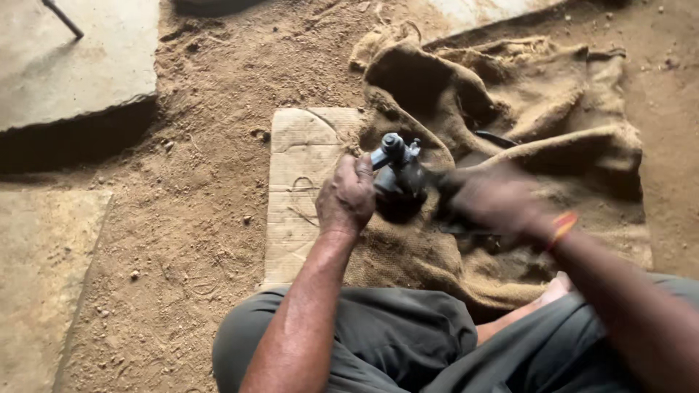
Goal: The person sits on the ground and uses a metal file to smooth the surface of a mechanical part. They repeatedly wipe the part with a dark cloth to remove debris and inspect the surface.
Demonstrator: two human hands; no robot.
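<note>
My left hand (346, 196) grips a dark grey metal part (399, 169) with a round knob on top, holding it above a rumpled burlap sack (553, 109). My right hand (489, 200) is blurred with motion just right of the part and seems to hold a dark tool or handle against it; what it grips is unclear. A red-and-yellow thread band (562, 225) circles my right wrist. I sit low, my knees in grey-green trousers (393, 342) at the bottom of the view.
A flat piece of cardboard (302, 182) lies under the sack's left edge on sandy dirt ground (196, 218). Concrete slabs (65, 65) border the upper left and lower left. A thin dark rod (62, 18) rests on the upper slab.
</note>
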